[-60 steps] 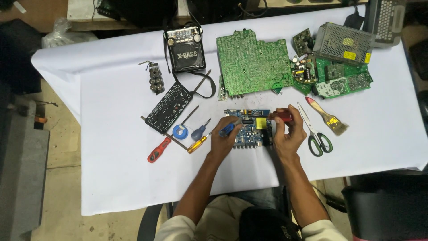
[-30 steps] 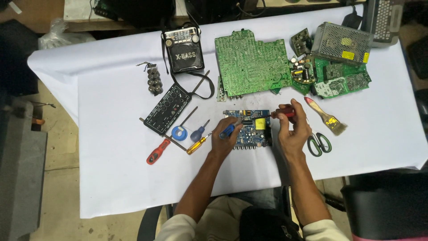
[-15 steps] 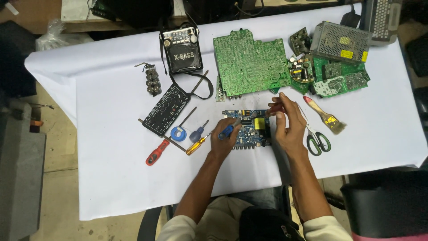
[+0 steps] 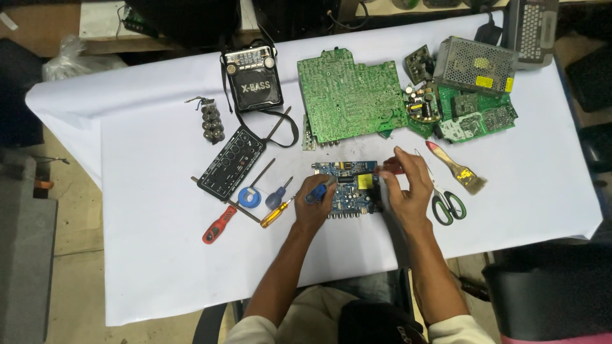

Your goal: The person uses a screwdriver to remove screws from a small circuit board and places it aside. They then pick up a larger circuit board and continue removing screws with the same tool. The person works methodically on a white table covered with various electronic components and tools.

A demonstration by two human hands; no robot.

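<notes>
A small blue circuit board (image 4: 347, 180) with a yellow part lies on the white tablecloth (image 4: 159, 267) in front of me. My left hand (image 4: 315, 207) rests on the board's left end, fingers closed on a blue-handled tool (image 4: 317, 192). My right hand (image 4: 403, 188) hovers at the board's right edge and pinches a red-handled tool (image 4: 393, 167) between its fingertips.
Left of the board lie a yellow-handled screwdriver (image 4: 276, 213), a red-handled screwdriver (image 4: 218, 224), a blue-handled screwdriver (image 4: 278, 195) and a black panel (image 4: 231, 162). A large green board (image 4: 350, 95), a black radio (image 4: 253, 79), green-handled scissors (image 4: 447, 202) and a paintbrush (image 4: 458, 167) surround it.
My right hand lifted the red-handled tool up from the board's right edge, then lowered it back toward the board. My left hand stayed on the board.
</notes>
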